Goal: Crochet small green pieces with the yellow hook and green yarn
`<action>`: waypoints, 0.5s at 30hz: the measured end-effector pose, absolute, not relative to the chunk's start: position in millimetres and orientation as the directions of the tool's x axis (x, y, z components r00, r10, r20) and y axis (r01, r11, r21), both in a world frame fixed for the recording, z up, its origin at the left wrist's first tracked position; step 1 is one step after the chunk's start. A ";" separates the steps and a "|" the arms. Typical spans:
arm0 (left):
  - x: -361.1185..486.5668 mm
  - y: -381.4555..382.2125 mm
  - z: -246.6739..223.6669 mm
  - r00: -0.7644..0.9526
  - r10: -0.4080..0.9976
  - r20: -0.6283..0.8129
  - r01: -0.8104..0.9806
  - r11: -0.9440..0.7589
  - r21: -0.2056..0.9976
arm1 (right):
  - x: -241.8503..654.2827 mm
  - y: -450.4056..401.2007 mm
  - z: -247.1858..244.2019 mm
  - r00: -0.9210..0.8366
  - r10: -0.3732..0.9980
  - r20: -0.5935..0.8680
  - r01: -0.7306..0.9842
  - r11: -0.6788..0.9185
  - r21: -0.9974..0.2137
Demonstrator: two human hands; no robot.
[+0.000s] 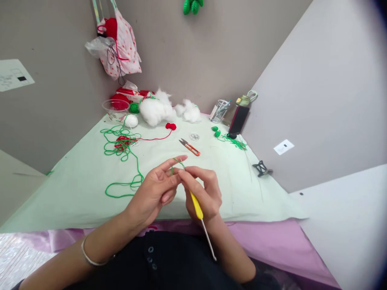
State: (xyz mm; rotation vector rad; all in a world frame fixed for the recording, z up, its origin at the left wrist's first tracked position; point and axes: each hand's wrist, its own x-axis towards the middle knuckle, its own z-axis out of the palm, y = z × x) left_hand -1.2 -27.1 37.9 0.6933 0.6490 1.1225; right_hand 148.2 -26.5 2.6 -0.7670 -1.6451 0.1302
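Observation:
My right hand (204,191) grips a crochet hook (197,205) by its yellow handle. The hook's far metal end points toward me, and its working tip reaches up beside my left fingers. In my left hand (159,183), green yarn (178,162) runs over the stretched forefinger while thumb and other fingers pinch it near the hook tip. Both hands meet above the front middle of the table. From the left hand, green yarn trails to a loose tangle (116,139) on the left. Any stitches between the fingertips are too small to make out.
Orange thread snips (190,147) lie just beyond my hands. White stuffing (157,108), a white ball (131,121) and a clear tub (115,110) stand at the back. Small green pieces (217,133), a phone (239,120) and a black stand (262,168) are on the right.

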 end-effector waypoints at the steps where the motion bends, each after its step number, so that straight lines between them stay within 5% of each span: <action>1: -2.7 -25.3 37.4 0.341 0.929 -0.142 -0.586 0.328 0.741 | 149.4 -26.6 2.6 -0.003 0.545 0.838 0.400 0.769 -0.498; 6: -7.1 -21.7 35.3 0.340 0.934 -0.115 -0.617 0.313 0.722 | 153.3 -25.8 16.1 0.113 0.776 0.620 0.018 0.623 -0.782; 10: -3.8 -27.0 31.4 0.253 0.967 0.002 -0.479 0.123 0.869 | 152.2 -23.2 18.9 0.055 0.835 0.547 -0.059 0.550 -0.833; 15: -6.5 -28.2 28.6 0.252 0.967 0.030 -0.429 0.083 0.900 | 155.8 -20.1 17.2 0.077 0.892 0.445 -0.220 0.451 -0.865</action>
